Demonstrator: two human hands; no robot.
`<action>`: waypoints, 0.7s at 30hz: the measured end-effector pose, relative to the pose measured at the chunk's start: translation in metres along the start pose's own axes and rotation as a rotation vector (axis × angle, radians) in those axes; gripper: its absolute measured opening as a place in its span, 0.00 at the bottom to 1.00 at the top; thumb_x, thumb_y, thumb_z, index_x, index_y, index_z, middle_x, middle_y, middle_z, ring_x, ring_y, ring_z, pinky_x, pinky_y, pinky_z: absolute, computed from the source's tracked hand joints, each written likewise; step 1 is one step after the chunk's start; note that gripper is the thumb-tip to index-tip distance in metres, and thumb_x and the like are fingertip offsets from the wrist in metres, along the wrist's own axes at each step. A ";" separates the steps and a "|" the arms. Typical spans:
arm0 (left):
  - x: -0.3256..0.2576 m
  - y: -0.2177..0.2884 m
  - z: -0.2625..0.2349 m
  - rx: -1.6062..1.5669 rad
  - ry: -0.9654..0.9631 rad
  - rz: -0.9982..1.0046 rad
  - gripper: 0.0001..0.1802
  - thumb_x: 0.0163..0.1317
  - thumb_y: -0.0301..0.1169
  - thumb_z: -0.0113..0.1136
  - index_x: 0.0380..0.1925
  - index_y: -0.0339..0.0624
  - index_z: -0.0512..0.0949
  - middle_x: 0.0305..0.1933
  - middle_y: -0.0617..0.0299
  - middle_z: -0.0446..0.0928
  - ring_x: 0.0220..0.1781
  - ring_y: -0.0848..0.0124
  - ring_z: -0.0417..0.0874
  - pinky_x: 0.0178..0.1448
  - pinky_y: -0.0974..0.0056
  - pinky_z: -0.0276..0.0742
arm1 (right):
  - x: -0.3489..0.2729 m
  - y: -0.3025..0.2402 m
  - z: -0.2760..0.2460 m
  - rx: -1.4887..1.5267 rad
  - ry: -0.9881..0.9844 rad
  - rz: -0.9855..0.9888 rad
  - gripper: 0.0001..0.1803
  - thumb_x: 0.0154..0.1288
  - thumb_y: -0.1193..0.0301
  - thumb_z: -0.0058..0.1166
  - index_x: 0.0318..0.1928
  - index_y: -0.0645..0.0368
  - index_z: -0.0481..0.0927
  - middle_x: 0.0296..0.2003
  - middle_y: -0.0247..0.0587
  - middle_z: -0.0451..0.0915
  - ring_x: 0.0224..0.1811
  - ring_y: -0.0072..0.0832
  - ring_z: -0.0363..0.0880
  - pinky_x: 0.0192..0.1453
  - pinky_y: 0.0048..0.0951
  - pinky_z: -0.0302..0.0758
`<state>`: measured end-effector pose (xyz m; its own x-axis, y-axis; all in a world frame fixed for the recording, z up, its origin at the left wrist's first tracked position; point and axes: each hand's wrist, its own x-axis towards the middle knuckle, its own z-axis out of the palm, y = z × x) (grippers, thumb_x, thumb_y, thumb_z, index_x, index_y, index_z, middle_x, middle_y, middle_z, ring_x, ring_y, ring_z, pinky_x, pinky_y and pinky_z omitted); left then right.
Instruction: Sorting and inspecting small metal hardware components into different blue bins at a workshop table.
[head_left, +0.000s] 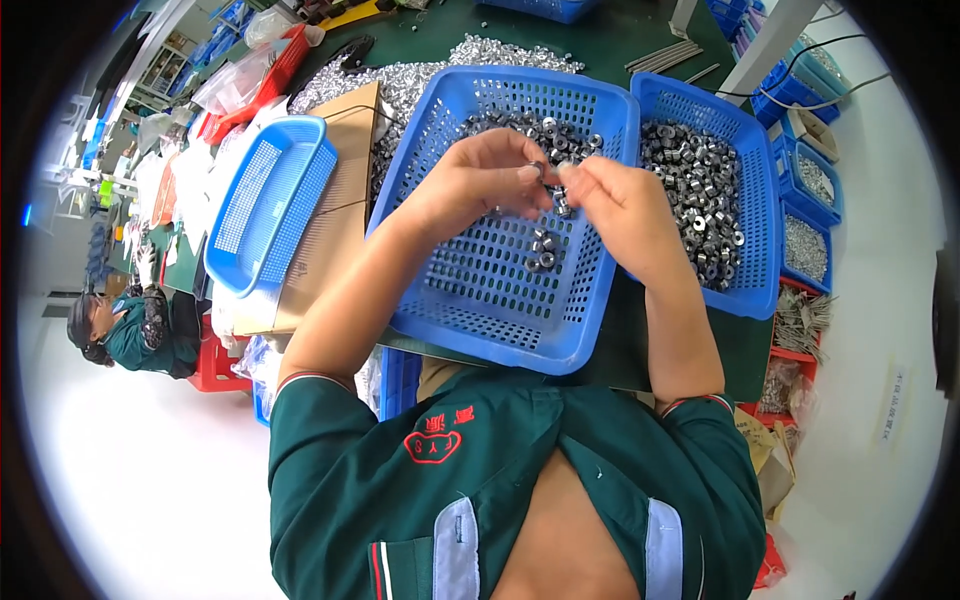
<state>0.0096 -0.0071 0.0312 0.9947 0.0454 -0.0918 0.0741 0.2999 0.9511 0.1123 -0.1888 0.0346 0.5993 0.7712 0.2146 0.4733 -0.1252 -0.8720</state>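
Observation:
Above a blue perforated basket [480,318], my two hands meet, fingertips almost touching. My left hand [478,182] pinches a small dark metal ring [537,168] between thumb and forefinger. My right hand [618,205] has its thumb and fingertips pressed together beside that ring; whatever lies between them is too small to make out. Below, at the far side of this basket, lie loose short metal bushings [575,138], and a few more bushings [543,245] rest nearer the middle. A second blue basket [757,230] at the right is filled with similar bushings [695,190].
Shiny small parts [480,52] are heaped behind the baskets. A light-blue basket [285,225] sits on cardboard [335,235] at the left. Metal rods [663,57] lie at the back right. Bins [808,240] line the right side. Another person [135,325] is at the far left.

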 end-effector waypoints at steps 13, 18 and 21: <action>0.017 -0.078 -0.006 1.434 -0.111 -0.056 0.10 0.59 0.34 0.56 0.40 0.46 0.80 0.37 0.50 0.81 0.44 0.52 0.82 0.48 0.50 0.75 | -0.011 -0.016 -0.004 -0.158 0.145 -0.197 0.19 0.68 0.60 0.53 0.24 0.59 0.73 0.14 0.48 0.70 0.16 0.44 0.70 0.21 0.39 0.64; 0.015 -0.078 -0.004 1.309 -0.160 -0.020 0.11 0.62 0.34 0.53 0.37 0.40 0.79 0.38 0.48 0.81 0.44 0.51 0.82 0.47 0.50 0.76 | -0.008 -0.014 -0.006 -0.165 0.167 -0.232 0.19 0.68 0.60 0.53 0.23 0.59 0.73 0.14 0.47 0.71 0.16 0.44 0.71 0.21 0.39 0.65; 0.018 -0.072 0.004 1.371 -0.115 -0.130 0.11 0.63 0.34 0.53 0.35 0.38 0.78 0.38 0.47 0.81 0.44 0.50 0.82 0.47 0.50 0.76 | -0.008 -0.015 -0.008 -0.179 0.170 -0.230 0.18 0.67 0.60 0.53 0.23 0.59 0.73 0.15 0.47 0.72 0.17 0.45 0.72 0.21 0.39 0.65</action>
<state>0.0224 -0.0321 -0.0381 0.9706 -0.0092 -0.2403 0.1083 -0.8757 0.4706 0.1058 -0.1981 0.0493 0.5552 0.6791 0.4802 0.7058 -0.0791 -0.7040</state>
